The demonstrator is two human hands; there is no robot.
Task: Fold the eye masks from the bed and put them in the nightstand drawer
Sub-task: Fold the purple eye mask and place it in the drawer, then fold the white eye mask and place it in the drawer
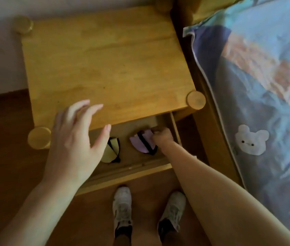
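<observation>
Right hand [163, 138] pinches a folded lilac eye mask [143, 143] inside the wooden drawer [137, 172]; left hand [76, 139] hovers spread.

eye masks: 2, one purple eye mask [143, 143], one yellow eye mask [111, 151] | drawer [123, 172]: 1 | nightstand [105, 68]: 1 | hands: 2, left hand [75, 144], right hand [163, 138] | shoes: 2, left shoe [122, 208], right shoe [172, 212] | bed [265, 86]: 1

Wooden nightstand [105, 68] w/ round corner posts, its top bare, just above & behind the grip. Pale wall [2, 55] beyond it, top left. Dark brown wood floor [4, 139] left of & below the grip. Bed [258, 96] right of it, blue-orange bedding w/ white bear patch [250, 142]. Light dim, warm.
</observation>
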